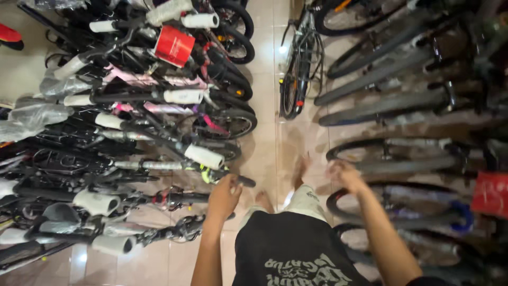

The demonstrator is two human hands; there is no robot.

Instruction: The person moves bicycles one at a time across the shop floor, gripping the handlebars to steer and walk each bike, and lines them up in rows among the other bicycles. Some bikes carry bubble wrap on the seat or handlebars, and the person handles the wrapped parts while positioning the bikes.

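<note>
- A bicycle shop or its storeroom, with a narrow aisle of glossy beige floor tiles (264,143).
- Left: tightly packed new bicycles (159,122), their handlebars in white protective wrapping (203,156), one with a red tag (173,45).
- Right: a row of bicycle wheels (391,100), side by side.

Warm indoor light falls from overhead, with glare on the floor tiles (275,143). The left side is sharp; the tyres (391,100) at right smear with motion blur, as does the right hand (345,176). The edges bow outward.
</note>
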